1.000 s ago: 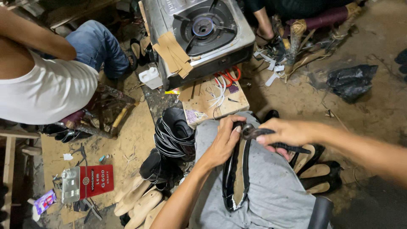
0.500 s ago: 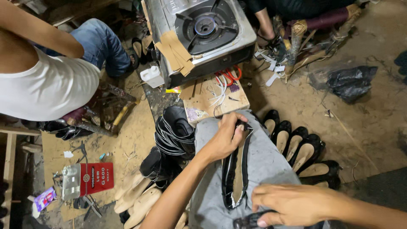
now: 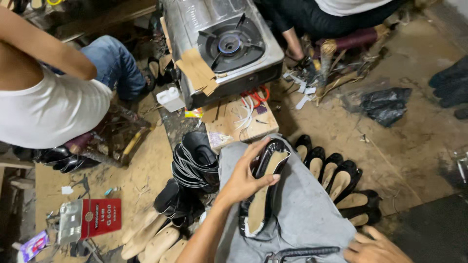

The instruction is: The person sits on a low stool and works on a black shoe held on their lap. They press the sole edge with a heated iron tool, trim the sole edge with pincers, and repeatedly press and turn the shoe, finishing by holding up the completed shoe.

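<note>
Just in front of the gas stove, on our grey-clad lap, our left hand clamps its grip around a black shoe; our right hand rests, fingers loosely apart, beside dark pliers.

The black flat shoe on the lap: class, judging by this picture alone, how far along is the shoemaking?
Done, it seems: a row of black flats with tan insoles stands on the floor. In hand: the left hand holds a black shoe sole-up on the grey lap, while the right hand lies by a dark tool at the knee. Left, probably: stacked black uppers and pale lasts wait alongside.
</note>
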### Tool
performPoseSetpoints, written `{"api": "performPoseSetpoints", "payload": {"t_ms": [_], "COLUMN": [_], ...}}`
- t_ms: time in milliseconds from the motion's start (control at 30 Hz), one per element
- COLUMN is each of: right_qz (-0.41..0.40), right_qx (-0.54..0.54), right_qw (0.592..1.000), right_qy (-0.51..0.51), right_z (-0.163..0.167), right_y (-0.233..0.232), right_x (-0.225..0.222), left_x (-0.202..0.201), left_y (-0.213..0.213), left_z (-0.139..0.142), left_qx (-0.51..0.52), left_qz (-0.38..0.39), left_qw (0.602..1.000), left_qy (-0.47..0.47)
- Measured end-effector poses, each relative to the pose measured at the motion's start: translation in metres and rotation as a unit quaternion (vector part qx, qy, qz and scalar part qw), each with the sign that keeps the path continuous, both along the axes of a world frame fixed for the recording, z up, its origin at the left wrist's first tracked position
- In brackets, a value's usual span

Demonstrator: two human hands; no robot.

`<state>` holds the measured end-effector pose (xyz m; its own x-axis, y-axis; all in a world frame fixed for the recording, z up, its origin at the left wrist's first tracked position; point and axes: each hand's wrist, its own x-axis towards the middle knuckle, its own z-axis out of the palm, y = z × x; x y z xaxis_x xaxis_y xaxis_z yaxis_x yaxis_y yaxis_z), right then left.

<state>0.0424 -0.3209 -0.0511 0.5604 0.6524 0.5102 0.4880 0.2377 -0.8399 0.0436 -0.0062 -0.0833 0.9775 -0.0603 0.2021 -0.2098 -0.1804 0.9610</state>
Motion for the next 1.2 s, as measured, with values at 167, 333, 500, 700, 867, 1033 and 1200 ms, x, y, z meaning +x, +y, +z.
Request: {"api": "performPoseSetpoints", "payload": {"t_ms": [167,333,500,700,867,1033,1200], "right_qz": [0.025,-0.08,-0.252,-0.254,-0.265,-0.291,-0.31], "right_qx": [-0.36,-0.618,-0.043,-0.194,-0.146,-0.312,-0.187], "right_qw": [0.931,0.775,0.967,0.946,0.951,0.759,0.926], "right_qy": [0.054,0.104,0.008,-0.051,0.065,-0.492,-0.104], "right_z": [0.04,0.065,0.09,0.032,-0.016,-0.054,-0.053], "right_y": [-0.063,-0.043,0.011,0.075,0.049,0.049,0.048], "right_x": [0.023,0.04,0.014,0.031,0.027,0.031,0.033], "left_x": [0.021,0.019,0.012,0.008,0.007,0.007,0.009], "left_y": [0.002,-0.014,-0.013,-0.009,-0.003,0.0,0.0], "left_z": [0.003,0.004,0.004,0.003,-0.001,-0.009,-0.014], "left_qx": [-0.081,0.033,0.005,0.042,-0.014,-0.045,-0.043], "left_qz": [-0.072,-0.053,-0.052,-0.02,-0.031,-0.036,-0.028], "left_qw": [0.988,0.996,0.993,0.995,0.993,0.991,0.995], "left_qy": [0.107,0.069,0.102,0.092,0.112,0.119,0.09]}}
